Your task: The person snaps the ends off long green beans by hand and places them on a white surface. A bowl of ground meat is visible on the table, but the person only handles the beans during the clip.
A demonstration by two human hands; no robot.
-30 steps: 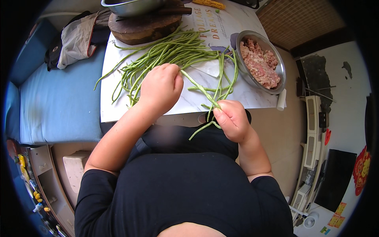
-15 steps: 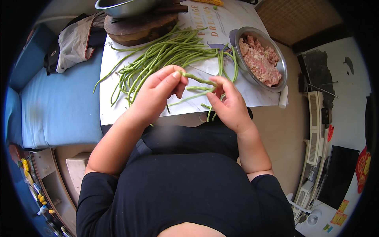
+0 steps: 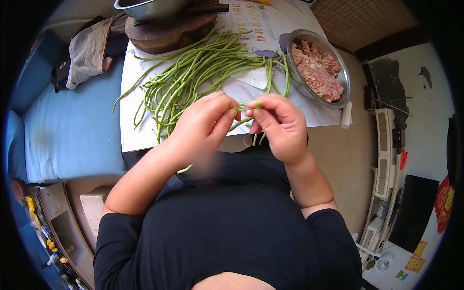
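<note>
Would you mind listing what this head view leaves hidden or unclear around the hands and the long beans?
- The long bean pinched between the left hand and right hand: the fingers cover most of it.
- The steel bowl on the round wooden block: cut off by the top edge, contents unseen.
- The lap below the hands: blurred.
- The shelf items at lower left: too small and dark.
</note>
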